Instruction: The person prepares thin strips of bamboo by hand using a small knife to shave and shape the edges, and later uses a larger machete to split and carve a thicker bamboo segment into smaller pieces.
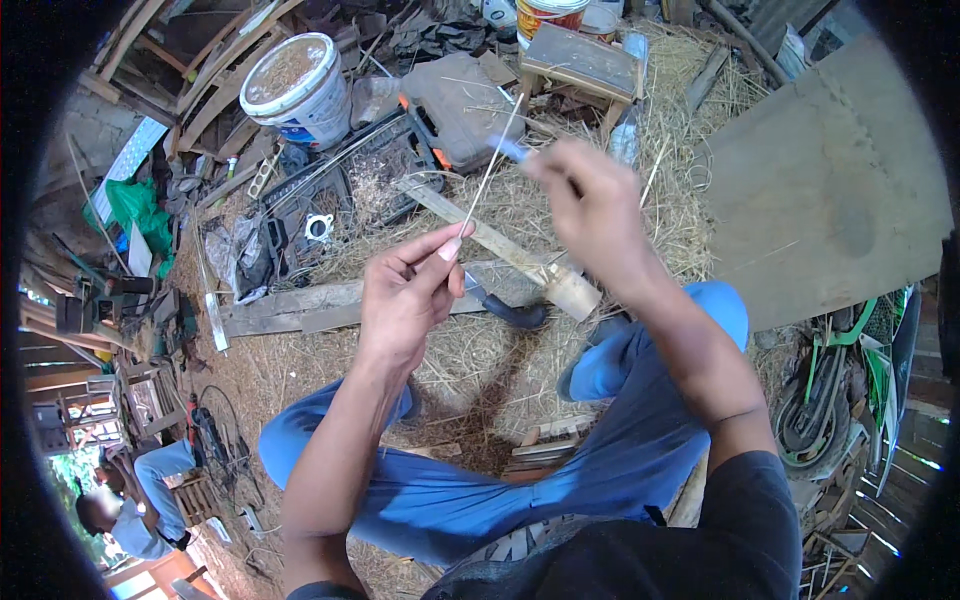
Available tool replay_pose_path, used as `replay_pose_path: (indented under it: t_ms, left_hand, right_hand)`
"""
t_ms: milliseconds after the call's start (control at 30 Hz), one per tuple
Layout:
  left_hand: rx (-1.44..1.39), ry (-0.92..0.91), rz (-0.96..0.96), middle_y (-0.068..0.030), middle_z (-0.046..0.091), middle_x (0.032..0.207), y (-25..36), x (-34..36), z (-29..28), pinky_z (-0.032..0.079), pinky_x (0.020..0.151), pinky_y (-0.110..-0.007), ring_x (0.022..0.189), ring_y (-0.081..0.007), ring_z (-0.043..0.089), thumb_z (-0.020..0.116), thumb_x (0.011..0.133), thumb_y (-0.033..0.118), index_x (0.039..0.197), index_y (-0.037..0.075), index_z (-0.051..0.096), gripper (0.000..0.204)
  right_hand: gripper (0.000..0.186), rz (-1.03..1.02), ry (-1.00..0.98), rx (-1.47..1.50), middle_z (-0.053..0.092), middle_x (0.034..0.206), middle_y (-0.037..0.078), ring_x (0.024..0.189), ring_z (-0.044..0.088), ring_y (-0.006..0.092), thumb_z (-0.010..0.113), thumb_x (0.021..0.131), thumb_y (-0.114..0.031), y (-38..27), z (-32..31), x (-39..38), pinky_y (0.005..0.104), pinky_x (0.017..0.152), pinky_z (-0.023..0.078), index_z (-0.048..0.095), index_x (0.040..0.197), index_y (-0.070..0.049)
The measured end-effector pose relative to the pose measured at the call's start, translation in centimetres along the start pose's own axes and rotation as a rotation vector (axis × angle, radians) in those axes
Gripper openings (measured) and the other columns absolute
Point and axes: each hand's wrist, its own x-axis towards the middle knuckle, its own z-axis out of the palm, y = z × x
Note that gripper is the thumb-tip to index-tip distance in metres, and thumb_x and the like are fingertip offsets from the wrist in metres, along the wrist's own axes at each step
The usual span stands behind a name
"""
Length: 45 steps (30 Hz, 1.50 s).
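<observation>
Pinching a thin stick (490, 170), left fingers (424, 243) press together; right fingers (566, 160) curl around a blurred tool (509, 148).

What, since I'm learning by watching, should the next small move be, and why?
Perhaps draw the blurred tool lightly along the thin stick, away from the left hand: that hand pinches the stick's lower part, and the right hand holds the tool higher up.

Pale tan strip (489, 173) — blue trousers (425, 500), 2 dark sleeves (755, 510) — white bucket (328, 112), green plastic (138, 212).
</observation>
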Motion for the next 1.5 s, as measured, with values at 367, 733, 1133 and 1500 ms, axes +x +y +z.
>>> replay_pose_path:
  t_ms: [367, 733, 1133, 1500]
  left_hand:
    - [0.017, 0.01, -0.013, 0.0014, 0.056, 0.066, -0.5, 0.2, -0.6, 0.023, 0.042, -0.02, 0.046, -0.0021, 0.032, 0.06, 0.101, 0.012, 0.127, 0.001, 0.066, 0.029]
    - [0.045, -0.015, 0.005, 0.001, 0.057, 0.066, -0.4, 0.0, -0.7, 0.023, 0.043, -0.02, 0.047, -0.002, 0.033, 0.062, 0.1, 0.011, 0.126, 0.001, 0.067, 0.029]
    - [0.084, -0.051, -0.008, -0.0038, 0.065, 0.075, -0.8, 0.6, 0.0, 0.03, 0.042, -0.02, 0.047, -0.0039, 0.041, 0.061, 0.101, 0.014, 0.12, 0.001, 0.067, 0.024]
    - [0.203, -0.087, -0.076, -0.0032, 0.067, 0.079, -0.8, 0.9, -0.3, 0.03, 0.043, -0.02, 0.05, -0.0032, 0.042, 0.063, 0.099, 0.013, 0.119, 0.001, 0.069, 0.024]
  right_hand:
    - [0.004, -0.046, 0.013, 0.057, 0.067, 0.083, 0.018, 0.075, 0.068, 0.0342, 0.065, 0.088, -0.001, -0.3, 0.4, -0.2, 0.0427, 0.069, 0.054, 0.067, 0.091, -0.002]
    - [0.007, 0.138, -0.014, 0.019, 0.071, 0.087, 0.015, 0.079, 0.071, 0.0278, 0.065, 0.09, -0.003, 0.3, -1.3, 1.1, 0.0391, 0.068, 0.054, 0.068, 0.097, -0.002]
    - [0.021, 0.35, -0.139, 0.495, 0.074, 0.11, 0.011, 0.098, 0.066, 0.0114, 0.065, 0.098, -0.013, -1.0, 1.0, -0.3, 0.0273, 0.081, 0.054, 0.073, 0.115, -0.004]
    - [0.027, 0.521, 0.276, 0.228, 0.075, 0.101, 0.009, 0.094, 0.063, 0.0071, 0.062, 0.1, -0.012, 4.4, -3.4, 2.8, 0.0263, 0.088, 0.049, 0.069, 0.125, -0.003]
